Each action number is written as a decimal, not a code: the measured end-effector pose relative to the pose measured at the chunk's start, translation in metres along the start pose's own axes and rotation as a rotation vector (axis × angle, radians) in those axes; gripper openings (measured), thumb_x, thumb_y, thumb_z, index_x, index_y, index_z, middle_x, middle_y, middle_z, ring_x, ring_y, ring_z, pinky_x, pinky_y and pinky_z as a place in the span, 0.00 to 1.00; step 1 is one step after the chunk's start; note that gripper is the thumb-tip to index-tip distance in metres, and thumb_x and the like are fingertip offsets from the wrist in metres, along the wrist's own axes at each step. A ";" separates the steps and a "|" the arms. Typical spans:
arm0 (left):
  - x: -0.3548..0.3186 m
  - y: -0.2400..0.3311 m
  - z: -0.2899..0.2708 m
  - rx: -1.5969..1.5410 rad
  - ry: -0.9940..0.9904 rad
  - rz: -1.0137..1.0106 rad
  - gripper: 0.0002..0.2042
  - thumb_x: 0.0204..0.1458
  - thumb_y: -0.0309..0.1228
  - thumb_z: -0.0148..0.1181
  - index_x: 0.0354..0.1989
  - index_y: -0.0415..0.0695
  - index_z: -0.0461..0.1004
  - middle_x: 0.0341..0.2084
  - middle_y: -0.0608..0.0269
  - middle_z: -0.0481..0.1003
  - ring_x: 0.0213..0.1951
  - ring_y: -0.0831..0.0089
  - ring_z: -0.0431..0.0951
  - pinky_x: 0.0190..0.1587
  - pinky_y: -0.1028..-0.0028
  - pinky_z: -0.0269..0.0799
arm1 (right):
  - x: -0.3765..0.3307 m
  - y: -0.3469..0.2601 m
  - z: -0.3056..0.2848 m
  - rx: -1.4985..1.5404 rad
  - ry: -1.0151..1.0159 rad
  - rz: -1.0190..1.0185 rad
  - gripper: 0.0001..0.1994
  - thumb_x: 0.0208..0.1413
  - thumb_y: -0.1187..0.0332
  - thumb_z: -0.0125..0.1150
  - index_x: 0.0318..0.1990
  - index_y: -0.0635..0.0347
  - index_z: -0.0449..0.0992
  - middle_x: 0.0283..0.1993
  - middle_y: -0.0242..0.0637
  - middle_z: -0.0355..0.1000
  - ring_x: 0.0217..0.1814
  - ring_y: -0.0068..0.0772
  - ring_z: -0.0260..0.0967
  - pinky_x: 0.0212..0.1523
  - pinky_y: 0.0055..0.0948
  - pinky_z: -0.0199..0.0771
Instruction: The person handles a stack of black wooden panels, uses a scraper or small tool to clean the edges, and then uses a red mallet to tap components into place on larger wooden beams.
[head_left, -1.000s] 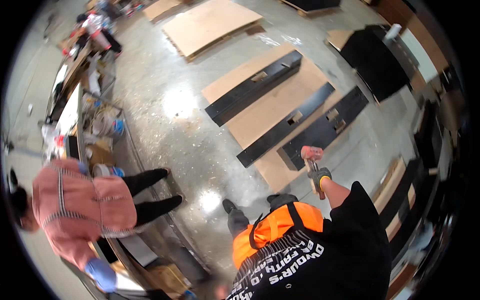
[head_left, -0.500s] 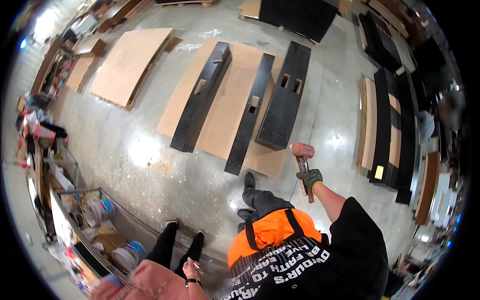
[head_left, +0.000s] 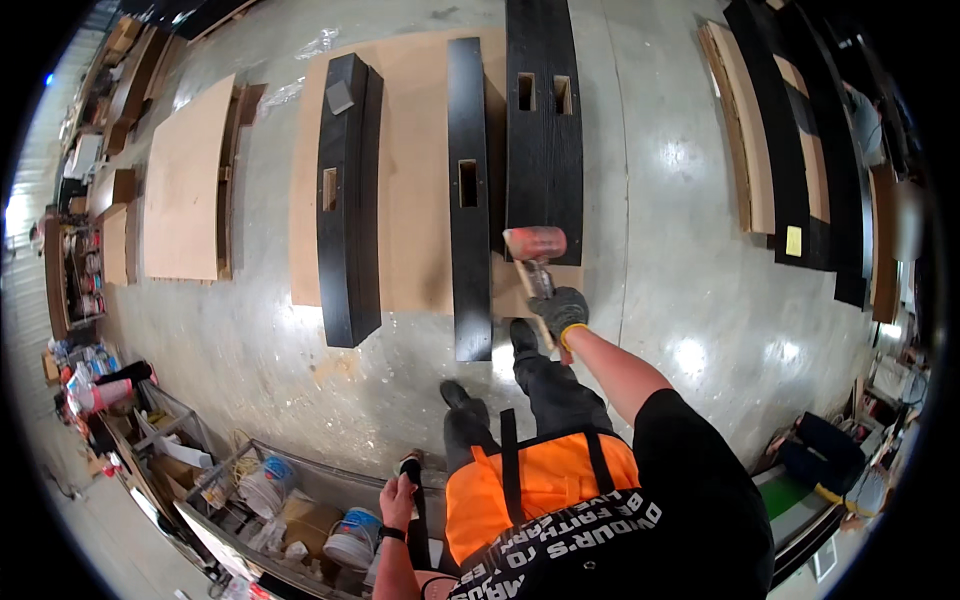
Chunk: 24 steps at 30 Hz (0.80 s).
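Observation:
My gloved right hand (head_left: 560, 308) grips a rubber mallet with a reddish head (head_left: 537, 242). A pale wood strip (head_left: 524, 278) runs alongside the mallet handle, apparently in the same grasp. Behind the mallet head lies the near end of a wide black beam (head_left: 545, 180) with two rectangular cutouts. To its left is a narrower black plank (head_left: 470, 270) with one cutout. Farther left is another black beam (head_left: 345, 255), also with one cutout and a small grey block (head_left: 340, 97) on top. My left hand is out of view.
A brown board (head_left: 415, 150) lies under the black pieces. Another person's hand (head_left: 397, 500), with a dark wristband, shows at lower left. Beside it are a bin (head_left: 330, 465) and white buckets (head_left: 353, 538). Stacked boards (head_left: 738, 130) stand at right, a pale panel (head_left: 185, 190) at left.
My view has turned and come nearer the black pieces. The mallet in my right hand now overlaps the wide beam's near end. The other person's hand appears closer to my left side.

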<state>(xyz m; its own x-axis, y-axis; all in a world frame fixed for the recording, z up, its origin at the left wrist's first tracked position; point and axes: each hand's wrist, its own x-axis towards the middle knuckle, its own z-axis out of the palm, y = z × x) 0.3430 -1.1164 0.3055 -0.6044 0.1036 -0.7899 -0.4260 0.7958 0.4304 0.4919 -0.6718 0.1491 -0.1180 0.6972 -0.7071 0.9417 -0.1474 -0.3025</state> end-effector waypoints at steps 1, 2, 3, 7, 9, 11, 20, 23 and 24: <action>0.009 0.005 -0.001 0.029 -0.051 0.043 0.18 0.60 0.39 0.55 0.20 0.42 0.67 0.17 0.70 0.71 0.21 0.85 0.67 0.24 0.79 0.63 | -0.001 -0.014 0.010 0.045 -0.031 -0.030 0.31 0.35 0.40 0.66 0.34 0.64 0.80 0.36 0.53 0.77 0.41 0.53 0.75 0.44 0.45 0.73; 0.017 0.014 0.001 0.050 -0.072 0.072 0.18 0.60 0.39 0.55 0.21 0.41 0.68 0.18 0.70 0.72 0.21 0.85 0.67 0.24 0.79 0.63 | 0.001 -0.029 0.018 0.087 -0.057 -0.062 0.31 0.36 0.40 0.66 0.34 0.63 0.80 0.37 0.53 0.77 0.41 0.53 0.75 0.44 0.44 0.73; 0.020 0.024 0.003 0.076 -0.099 0.094 0.17 0.61 0.39 0.55 0.22 0.41 0.69 0.18 0.70 0.72 0.22 0.85 0.67 0.24 0.79 0.62 | 0.003 -0.039 0.028 0.091 -0.063 -0.041 0.31 0.36 0.40 0.66 0.34 0.63 0.80 0.37 0.53 0.77 0.41 0.53 0.75 0.44 0.44 0.73; 0.040 0.063 0.007 0.108 -0.188 0.015 0.15 0.61 0.37 0.54 0.25 0.40 0.72 0.19 0.70 0.72 0.22 0.85 0.67 0.25 0.79 0.62 | 0.020 -0.084 0.066 0.026 0.021 0.002 0.30 0.40 0.42 0.64 0.39 0.63 0.80 0.42 0.52 0.76 0.46 0.53 0.74 0.48 0.46 0.72; 0.059 0.070 0.001 0.171 -0.279 0.067 0.13 0.60 0.35 0.53 0.27 0.39 0.73 0.20 0.71 0.72 0.23 0.85 0.67 0.25 0.79 0.62 | 0.032 -0.098 0.086 0.014 0.061 0.006 0.29 0.42 0.42 0.63 0.39 0.62 0.80 0.43 0.51 0.76 0.47 0.53 0.73 0.49 0.47 0.71; 0.083 0.059 -0.005 0.246 -0.319 0.138 0.12 0.60 0.34 0.52 0.28 0.40 0.73 0.19 0.70 0.72 0.22 0.84 0.67 0.25 0.77 0.63 | 0.042 -0.103 0.108 -0.039 0.184 0.012 0.38 0.43 0.39 0.61 0.49 0.68 0.74 0.49 0.54 0.73 0.51 0.55 0.71 0.51 0.46 0.70; 0.204 0.099 0.022 0.458 -0.448 0.311 0.14 0.60 0.37 0.51 0.29 0.37 0.71 0.20 0.55 0.74 0.24 0.66 0.76 0.29 0.68 0.68 | 0.058 -0.130 0.150 0.083 0.245 0.160 0.22 0.47 0.51 0.60 0.38 0.62 0.76 0.40 0.47 0.75 0.46 0.50 0.72 0.49 0.43 0.69; 0.230 0.134 0.059 0.721 -0.573 0.459 0.15 0.59 0.38 0.51 0.30 0.37 0.70 0.22 0.51 0.75 0.29 0.58 0.77 0.32 0.65 0.69 | 0.045 -0.105 0.152 0.127 0.374 0.114 0.20 0.47 0.53 0.61 0.38 0.63 0.75 0.40 0.48 0.74 0.46 0.52 0.71 0.48 0.44 0.69; 0.237 0.140 0.067 0.741 -0.592 0.468 0.15 0.59 0.38 0.51 0.30 0.37 0.70 0.22 0.51 0.75 0.29 0.58 0.77 0.32 0.65 0.69 | 0.034 -0.093 0.157 0.139 0.384 0.138 0.20 0.47 0.53 0.61 0.38 0.63 0.75 0.40 0.48 0.74 0.46 0.52 0.71 0.48 0.44 0.69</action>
<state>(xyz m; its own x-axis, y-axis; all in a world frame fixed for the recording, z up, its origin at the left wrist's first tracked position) 0.1852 -0.9401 0.1491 -0.0926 0.6094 -0.7874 0.4025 0.7462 0.5302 0.3509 -0.7446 0.0523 0.1572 0.8709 -0.4656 0.8858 -0.3328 -0.3234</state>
